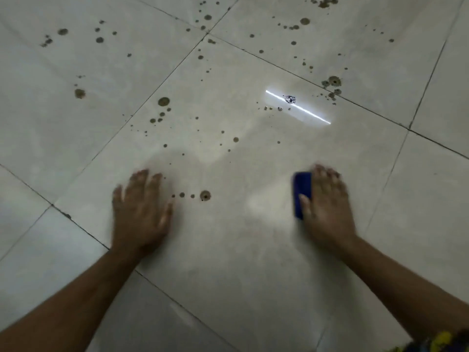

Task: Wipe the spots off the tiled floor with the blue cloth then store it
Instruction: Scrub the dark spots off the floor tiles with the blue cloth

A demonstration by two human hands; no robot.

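The pale tiled floor (pixel 228 250) is dotted with brown spots, most of them across its far half. One larger spot (pixel 205 195) with a few small ones lies between my hands. My right hand (pixel 327 207) presses flat on the folded blue cloth (pixel 302 191), which sticks out from under its fingers on the left side. My left hand (pixel 140 209) rests flat on the tile with fingers spread and nothing in it. Both hands look blurred.
Dark grout lines (pixel 157 87) cross the floor diagonally. A bright streak of reflected light (pixel 298 107) lies on the tile beyond the cloth. A patch of patterned yellow and dark clothing (pixel 436 342) shows at the bottom right corner.
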